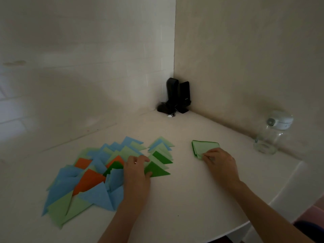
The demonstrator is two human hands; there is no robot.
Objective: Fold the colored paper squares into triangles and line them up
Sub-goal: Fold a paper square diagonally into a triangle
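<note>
The scene is dimly and evenly lit, with a muted, greyish cast over the white counter (184,199). The brightest patch is seen on the left wall (157,50) beside the corner, while the right wall (245,50) is left duller. Soft, diffuse shadows are cast below the forearms and behind the glass jar (268,135). No glare is seen. Straight lines are bowed toward the edges by the wide-angle lens. Fine detail is softened throughout, and the jar is rendered slightly blurred.
</note>
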